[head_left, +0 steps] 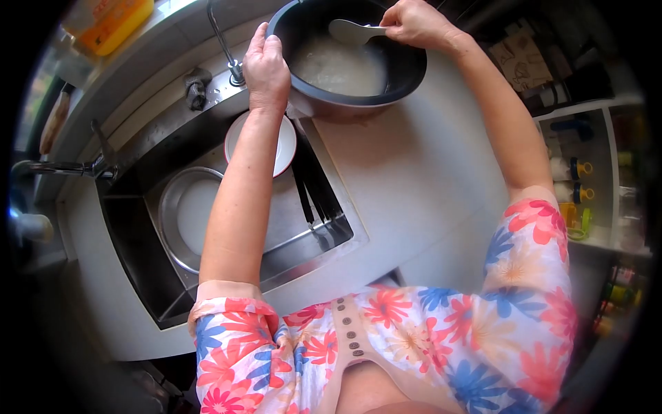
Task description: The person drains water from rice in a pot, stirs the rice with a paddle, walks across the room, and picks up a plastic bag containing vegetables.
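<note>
A large dark cooking pot (pixel 389 100) stands at the top of the head view, with pale, cloudy, porridge-like contents (pixel 338 69) in its bottom. My left hand (pixel 267 72) grips the pot's left rim, thumb and fingers against the edge. At the far right side of the pot, my right hand (pixel 417 24) is closed round the handle of a light grey serving spoon (pixel 352 32). The spoon's head is held over the contents, inside the pot's mouth. Whether it touches them I cannot tell.
Left of the counter (pixel 414 179) is a steel sink (pixel 310 255) holding a round metal basin (pixel 169 228) and a red-rimmed white bowl (pixel 286 148). Two taps, one a chrome faucet (pixel 69 168), stand behind it. A shelf unit (pixel 607 165) with bottles is at the right.
</note>
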Available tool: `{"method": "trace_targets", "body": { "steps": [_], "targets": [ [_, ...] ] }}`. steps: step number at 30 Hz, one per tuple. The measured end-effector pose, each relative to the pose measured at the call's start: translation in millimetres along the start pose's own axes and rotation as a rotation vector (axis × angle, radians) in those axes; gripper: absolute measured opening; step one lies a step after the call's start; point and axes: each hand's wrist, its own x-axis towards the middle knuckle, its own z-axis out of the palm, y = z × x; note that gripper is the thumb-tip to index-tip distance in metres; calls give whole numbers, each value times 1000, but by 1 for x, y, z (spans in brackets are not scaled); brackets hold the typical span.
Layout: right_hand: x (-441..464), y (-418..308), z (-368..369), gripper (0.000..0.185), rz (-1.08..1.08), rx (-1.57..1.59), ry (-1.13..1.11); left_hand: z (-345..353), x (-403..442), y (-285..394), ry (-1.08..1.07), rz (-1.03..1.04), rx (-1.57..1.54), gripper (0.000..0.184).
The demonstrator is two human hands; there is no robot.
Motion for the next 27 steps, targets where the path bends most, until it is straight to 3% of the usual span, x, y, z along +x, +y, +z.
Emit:
{"method": "trace_targets", "body": {
  "steps": [2, 5, 9, 13, 16, 18, 23, 27],
  "targets": [
    [17, 5, 40, 21, 64, -159, 68, -1, -5, 6, 0, -58, -29, 41],
    [18, -1, 58, 25, -131, 55, -22, 2, -3, -1, -4, -29, 3, 40],
    [0, -20, 44, 20, -154, 272, -273, 4, -2, 0, 7, -7, -10, 40],
    [-14, -16, 24, 19, -216, 227, -287, 3, -2, 1, 1, -3, 42, 40],
    [-19, -16, 18, 20, -180, 383, -279, 3, 0, 0, -9, -1, 21, 40],
    [-16, -16, 25, 21, -148, 260, -322, 5, 1, 2, -13, -11, -6, 40],
    [-6, 3, 24, 21, -22, -37, -88, 9, 1, -2, -13, 28, 28, 40],
    [3, 11, 17, 19, 15, -26, 42, 8, 2, -1, -14, 20, 9, 41]
  ]
}}
